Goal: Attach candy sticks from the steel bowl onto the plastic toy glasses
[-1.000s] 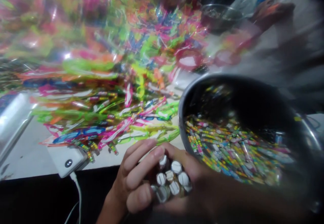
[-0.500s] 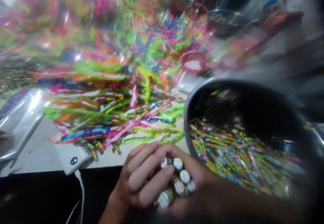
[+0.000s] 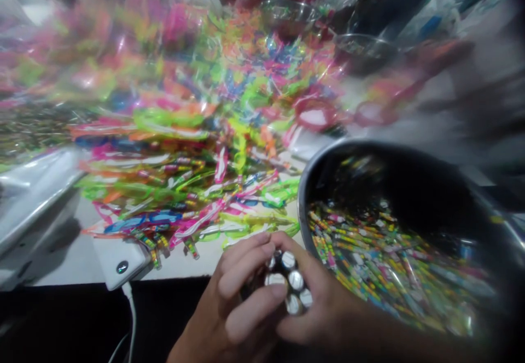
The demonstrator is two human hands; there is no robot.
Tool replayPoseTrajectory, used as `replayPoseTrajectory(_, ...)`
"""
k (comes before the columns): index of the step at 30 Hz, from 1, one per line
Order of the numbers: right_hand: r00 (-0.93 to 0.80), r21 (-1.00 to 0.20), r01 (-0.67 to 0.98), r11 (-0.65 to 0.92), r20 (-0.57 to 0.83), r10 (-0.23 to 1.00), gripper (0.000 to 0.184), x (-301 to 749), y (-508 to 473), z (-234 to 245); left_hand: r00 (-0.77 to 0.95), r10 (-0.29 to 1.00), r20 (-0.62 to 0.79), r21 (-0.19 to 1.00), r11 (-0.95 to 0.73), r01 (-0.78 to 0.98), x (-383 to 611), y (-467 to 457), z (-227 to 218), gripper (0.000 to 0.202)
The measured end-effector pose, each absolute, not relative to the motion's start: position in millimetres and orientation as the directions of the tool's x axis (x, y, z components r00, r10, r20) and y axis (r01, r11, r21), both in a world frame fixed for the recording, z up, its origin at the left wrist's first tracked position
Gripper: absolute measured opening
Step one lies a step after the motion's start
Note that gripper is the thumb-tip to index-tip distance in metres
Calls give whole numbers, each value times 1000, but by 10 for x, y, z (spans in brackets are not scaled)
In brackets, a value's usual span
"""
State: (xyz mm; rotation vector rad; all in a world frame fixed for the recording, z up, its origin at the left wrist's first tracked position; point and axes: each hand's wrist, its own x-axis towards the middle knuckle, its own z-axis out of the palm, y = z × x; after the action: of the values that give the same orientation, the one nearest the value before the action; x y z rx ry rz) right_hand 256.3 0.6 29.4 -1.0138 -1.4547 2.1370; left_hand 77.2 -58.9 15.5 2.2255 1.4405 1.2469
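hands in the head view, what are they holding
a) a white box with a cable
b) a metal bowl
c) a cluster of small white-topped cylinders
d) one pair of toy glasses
c: the left hand and right hand cup a cluster of small white-topped cylinders between their fingers.

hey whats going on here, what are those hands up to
A person is gripping a cluster of small white-capped tubes between the left hand and the right hand. Just beside them sits a steel bowl holding many small multicoloured striped pieces. Ahead lies a heap of neon plastic strips, and a white power bank with a cable sits to the left of the hands.
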Motion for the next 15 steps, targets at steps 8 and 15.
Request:
replayPoseTrajectory(8,-666,-930,126,-345,-337,665,62,2589,42,364,225,832,507,461,-482,745,529,-592,533,30)
replayPoseTrajectory(15,-663,-944,300,-137,-310,681,57,2551,5,342,92,898,430,561,-345,753,740,-597,653,21)
